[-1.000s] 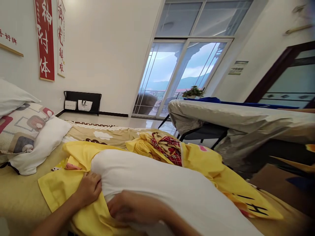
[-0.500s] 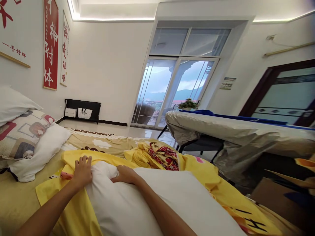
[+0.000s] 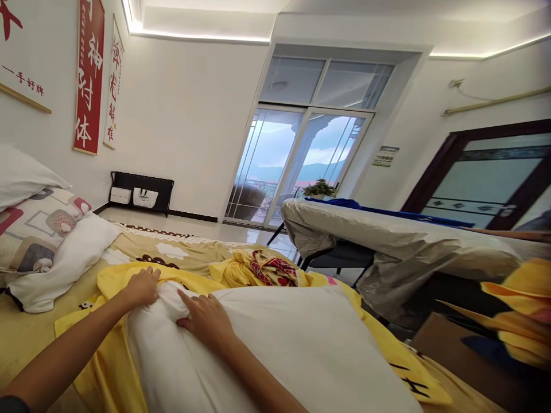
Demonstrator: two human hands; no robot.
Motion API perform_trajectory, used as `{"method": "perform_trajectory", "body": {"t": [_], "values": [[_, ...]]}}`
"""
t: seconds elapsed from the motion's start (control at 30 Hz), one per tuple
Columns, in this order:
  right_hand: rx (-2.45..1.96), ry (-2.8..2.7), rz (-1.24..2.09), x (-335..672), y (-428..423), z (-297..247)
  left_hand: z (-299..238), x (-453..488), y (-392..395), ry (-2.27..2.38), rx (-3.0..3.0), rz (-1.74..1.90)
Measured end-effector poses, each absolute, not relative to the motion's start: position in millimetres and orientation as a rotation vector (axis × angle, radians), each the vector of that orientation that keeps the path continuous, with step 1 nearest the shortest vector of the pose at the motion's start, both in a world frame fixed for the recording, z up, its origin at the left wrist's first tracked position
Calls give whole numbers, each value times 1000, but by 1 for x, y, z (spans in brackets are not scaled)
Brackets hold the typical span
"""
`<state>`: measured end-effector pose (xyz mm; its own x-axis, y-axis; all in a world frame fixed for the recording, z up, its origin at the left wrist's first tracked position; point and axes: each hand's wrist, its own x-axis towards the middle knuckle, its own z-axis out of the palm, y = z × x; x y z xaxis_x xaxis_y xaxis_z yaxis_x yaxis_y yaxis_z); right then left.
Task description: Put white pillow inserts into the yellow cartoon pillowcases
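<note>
Head view: left hand [image 3: 142,287] on the bunched corner of the white pillow [image 3: 293,344], grip unclear; right hand [image 3: 207,318] pressing flat, grip open. Best to hold the yellow pillowcase [image 3: 105,355] taut just beyond the left grip.

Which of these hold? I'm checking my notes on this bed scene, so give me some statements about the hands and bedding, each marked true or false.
1. The right hand lies flat on the white pillow. True.
2. The white pillow lies on a blue sheet. False: a yellow cover is spread under it.
3. The left hand holds the red checked cloth. False: that cloth lies apart, farther up the bed; the left hand is at the white pillow's far end.
4. A patterned pillow lies at the left, near the wall. True.
</note>
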<state>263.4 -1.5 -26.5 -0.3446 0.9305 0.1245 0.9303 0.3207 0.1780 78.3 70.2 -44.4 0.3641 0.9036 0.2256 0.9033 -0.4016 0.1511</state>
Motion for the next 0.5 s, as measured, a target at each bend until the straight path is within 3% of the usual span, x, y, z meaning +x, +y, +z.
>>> {"method": "perform_trajectory", "body": {"t": [0.17, 0.37, 0.5], "values": [[1666, 2595, 355, 249, -13, -18, -31, 83, 75, 1836, 2545, 556], [1378, 2766, 479, 217, -25, -14, 15, 128, 64, 1619, 2614, 777], [1417, 2892, 517, 208, -10, -26, 29, 142, 39, 1441, 2692, 917]]}}
